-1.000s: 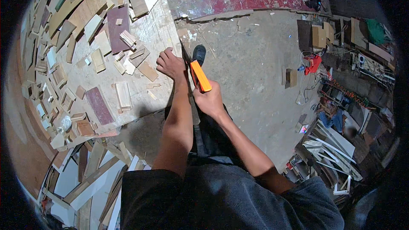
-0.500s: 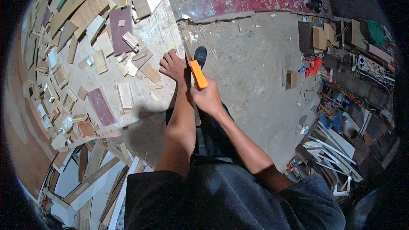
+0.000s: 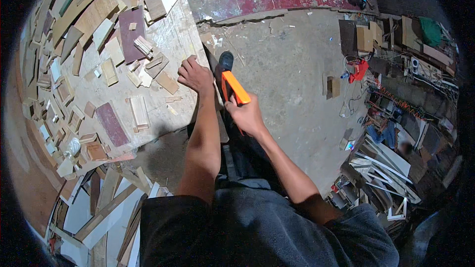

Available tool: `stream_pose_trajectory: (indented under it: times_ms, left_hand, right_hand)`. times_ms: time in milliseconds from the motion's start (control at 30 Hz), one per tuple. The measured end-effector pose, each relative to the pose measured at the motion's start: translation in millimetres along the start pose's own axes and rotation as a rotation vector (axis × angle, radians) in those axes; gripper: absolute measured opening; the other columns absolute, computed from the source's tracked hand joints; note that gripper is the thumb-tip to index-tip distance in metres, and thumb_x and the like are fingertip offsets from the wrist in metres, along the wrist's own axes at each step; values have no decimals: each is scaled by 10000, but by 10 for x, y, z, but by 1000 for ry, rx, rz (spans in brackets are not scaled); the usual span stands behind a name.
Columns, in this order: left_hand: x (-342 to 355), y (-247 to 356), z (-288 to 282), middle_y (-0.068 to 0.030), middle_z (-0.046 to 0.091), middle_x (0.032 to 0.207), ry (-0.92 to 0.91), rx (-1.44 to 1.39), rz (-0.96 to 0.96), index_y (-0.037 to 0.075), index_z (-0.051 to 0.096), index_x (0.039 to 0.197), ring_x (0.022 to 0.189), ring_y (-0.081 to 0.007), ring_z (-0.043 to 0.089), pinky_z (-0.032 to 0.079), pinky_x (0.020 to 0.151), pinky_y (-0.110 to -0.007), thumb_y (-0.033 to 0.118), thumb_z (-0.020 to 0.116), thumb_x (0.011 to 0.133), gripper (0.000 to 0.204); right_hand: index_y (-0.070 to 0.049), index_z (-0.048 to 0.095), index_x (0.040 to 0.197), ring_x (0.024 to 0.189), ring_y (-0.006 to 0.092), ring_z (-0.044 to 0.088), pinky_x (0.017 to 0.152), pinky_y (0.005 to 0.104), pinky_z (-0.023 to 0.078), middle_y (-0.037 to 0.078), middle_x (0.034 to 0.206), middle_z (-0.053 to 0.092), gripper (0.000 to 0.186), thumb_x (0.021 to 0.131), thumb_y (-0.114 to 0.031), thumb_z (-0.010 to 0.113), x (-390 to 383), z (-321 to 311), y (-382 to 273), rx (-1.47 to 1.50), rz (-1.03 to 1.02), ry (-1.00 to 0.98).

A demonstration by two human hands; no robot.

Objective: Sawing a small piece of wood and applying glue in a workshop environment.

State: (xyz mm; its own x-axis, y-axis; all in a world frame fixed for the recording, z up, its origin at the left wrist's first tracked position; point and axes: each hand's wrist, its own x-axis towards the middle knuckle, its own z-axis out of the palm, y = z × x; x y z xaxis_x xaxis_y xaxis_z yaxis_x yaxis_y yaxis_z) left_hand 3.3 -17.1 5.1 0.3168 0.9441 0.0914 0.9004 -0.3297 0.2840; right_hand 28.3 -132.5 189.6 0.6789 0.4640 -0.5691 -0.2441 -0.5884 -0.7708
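My left hand point(image 3: 196, 75) lies on the right edge of a pale wooden tabletop point(image 3: 184, 29), its fingers spread and pressing down. My right hand point(image 3: 246, 113) is closed round the bright orange handle point(image 3: 236, 88) of what looks like a handsaw. It is held just off the table's edge, to the right of my left wrist. The blade is hard to make out against the dark edge. A small wooden block point(image 3: 167, 83) lies to the left of my left hand, near a bundle of thin sticks point(image 3: 143, 47).
Many wood offcuts cover the table's left side, among them a maroon board point(image 3: 112, 124). Scrap boards point(image 3: 106, 207) are piled at the lower left. Concrete floor point(image 3: 292, 69) stretches to the right, with a small cardboard box point(image 3: 332, 87) and a cluttered pile of white strips point(image 3: 383, 168).
My right hand and the orange handle have shifted slightly down and right, toward my body. My left hand stays on the table edge. The whole view has shifted a little left.
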Motion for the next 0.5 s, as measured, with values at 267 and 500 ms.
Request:
stream_pose_trajectory:
  times_ms: [267, 500]
  left_hand:
    - [-54, -38, 63, -17, 526, 1005, -13, 35, -53, 204, 570, 1068, 961, -259, 500, 336, 774, -426, 106, 643, 758, 333]
    - [-45, -87, 115, -18, 530, 994, -13, 17, -44, 213, 578, 1057, 954, -259, 505, 341, 761, -425, 138, 647, 763, 312]
  right_hand:
    - [11, 513, 708, 615, 130, 496, 583, 328, 430, 38, 600, 492, 119, 764, -24, 612, -48, 61, -19, -69, -86, 29]
    - [56, 569, 799, 626, 330, 621, 633, 394, 486, 214, 666, 593, 94, 743, -16, 590, 24, 121, -140, -137, -50, 6]
